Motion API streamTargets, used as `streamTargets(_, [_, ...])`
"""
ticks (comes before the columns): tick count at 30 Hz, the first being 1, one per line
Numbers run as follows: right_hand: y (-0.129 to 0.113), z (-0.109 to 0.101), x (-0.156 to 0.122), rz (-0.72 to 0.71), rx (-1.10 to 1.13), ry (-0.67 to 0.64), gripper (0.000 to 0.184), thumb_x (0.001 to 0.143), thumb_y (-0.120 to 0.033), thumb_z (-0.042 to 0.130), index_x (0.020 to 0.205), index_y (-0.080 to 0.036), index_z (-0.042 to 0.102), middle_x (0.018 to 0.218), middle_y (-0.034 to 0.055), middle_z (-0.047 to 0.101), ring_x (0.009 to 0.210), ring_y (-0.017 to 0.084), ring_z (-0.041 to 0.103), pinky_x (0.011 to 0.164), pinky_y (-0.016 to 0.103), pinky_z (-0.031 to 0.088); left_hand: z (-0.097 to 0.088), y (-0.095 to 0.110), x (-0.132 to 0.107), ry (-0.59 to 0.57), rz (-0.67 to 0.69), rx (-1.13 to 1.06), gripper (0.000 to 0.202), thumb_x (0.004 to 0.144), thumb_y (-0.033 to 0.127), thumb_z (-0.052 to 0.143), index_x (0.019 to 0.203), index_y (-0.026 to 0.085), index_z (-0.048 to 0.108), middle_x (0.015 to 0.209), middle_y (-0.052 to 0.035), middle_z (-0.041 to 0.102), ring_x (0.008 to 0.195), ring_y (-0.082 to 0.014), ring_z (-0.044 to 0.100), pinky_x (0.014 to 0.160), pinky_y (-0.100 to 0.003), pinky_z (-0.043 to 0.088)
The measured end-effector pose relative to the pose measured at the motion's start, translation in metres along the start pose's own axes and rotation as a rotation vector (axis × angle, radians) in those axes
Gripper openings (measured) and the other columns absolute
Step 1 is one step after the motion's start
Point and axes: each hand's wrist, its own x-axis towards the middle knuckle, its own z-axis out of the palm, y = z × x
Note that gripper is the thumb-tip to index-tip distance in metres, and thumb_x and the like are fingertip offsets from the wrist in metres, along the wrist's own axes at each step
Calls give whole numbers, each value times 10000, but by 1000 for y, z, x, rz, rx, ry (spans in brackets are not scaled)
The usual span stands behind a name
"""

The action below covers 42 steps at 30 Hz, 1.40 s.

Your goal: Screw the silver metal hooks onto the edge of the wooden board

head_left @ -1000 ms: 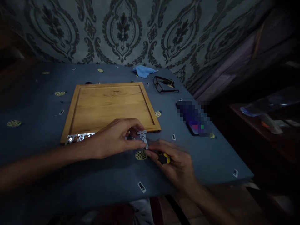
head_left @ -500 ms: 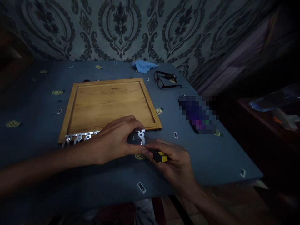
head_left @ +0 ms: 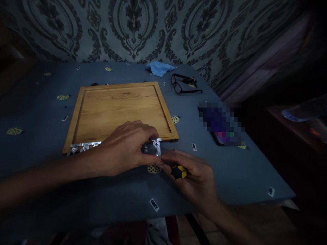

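Observation:
A framed wooden panel [head_left: 119, 110] lies on the table, with a shiny metal rail of hooks [head_left: 86, 146] along its near edge. My left hand [head_left: 127, 148] covers the middle of the rail. Its thumb and index finger close around the rail's right end, where one metal hook shows between them. In my right hand [head_left: 198, 175] is a screwdriver with a black and yellow handle [head_left: 179, 172], held low beside that hook. The screwdriver's tip is hidden by the fingers. The fingertips of both hands nearly meet at the panel's near right corner.
A blue cloth [head_left: 159, 68] and dark-framed glasses [head_left: 182, 85] lie toward the back of the table [head_left: 114, 200]. On the right is a phone, partly blurred out [head_left: 221, 127]. The table's right edge slants beyond it, with a clear plastic bottle [head_left: 296, 114] past that edge.
The view has shifted slightly, so the table items appear a little farther right. Both hands keep nearly the same place and grip; the screwdriver handle has turned slightly.

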Motion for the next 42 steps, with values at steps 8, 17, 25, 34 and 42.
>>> streamTargets(8, [6, -2, -1, 15, 6, -23, 268, 875, -81, 675, 1025, -291, 750, 782, -26, 753, 678, 161, 735, 593, 244, 599, 6, -7, 6, 9, 49, -89, 410, 788, 499, 861, 1013, 197, 697, 965, -22, 698, 944, -208, 639, 796, -308, 473])
streamTargets(17, [-3, -15, 3, 107, 9, 59, 119, 969, -309, 687, 1061, -307, 763, 827, -12, 752, 728, 149, 716, 629, 249, 580, -8, -21, 12, 62, -116, -331, 373, 787, 500, 817, 985, 191, 748, 1032, -29, 732, 931, -212, 681, 744, -298, 488])
streamTargets(25, [-6, -24, 7, 88, -99, 169, 177, 1024, -341, 589, 1020, -267, 750, 778, 12, 678, 680, 144, 652, 565, 261, 506, 10, -17, 9, 29, -17, 59, 335, 841, 445, 823, 1015, 183, 709, 1021, -48, 692, 1011, -254, 630, 838, -360, 473])
streamTargets(34, [16, -24, 8, -151, -450, -127, 318, 971, -121, 535, 1256, -179, 664, 889, 29, 698, 745, 140, 703, 609, 234, 547, 18, -8, 8, -43, -58, 208, 340, 909, 455, 764, 1077, 164, 714, 1092, -69, 680, 1084, -288, 611, 906, -417, 459])
streamTargets(42, [28, -19, 9, -231, -558, -263, 414, 914, -82, 549, 1310, -164, 635, 945, 33, 716, 671, 122, 684, 553, 227, 495, 22, -8, 7, -13, -72, 206, 306, 900, 416, 783, 1094, 183, 738, 1074, -56, 687, 1065, -275, 617, 901, -409, 455])
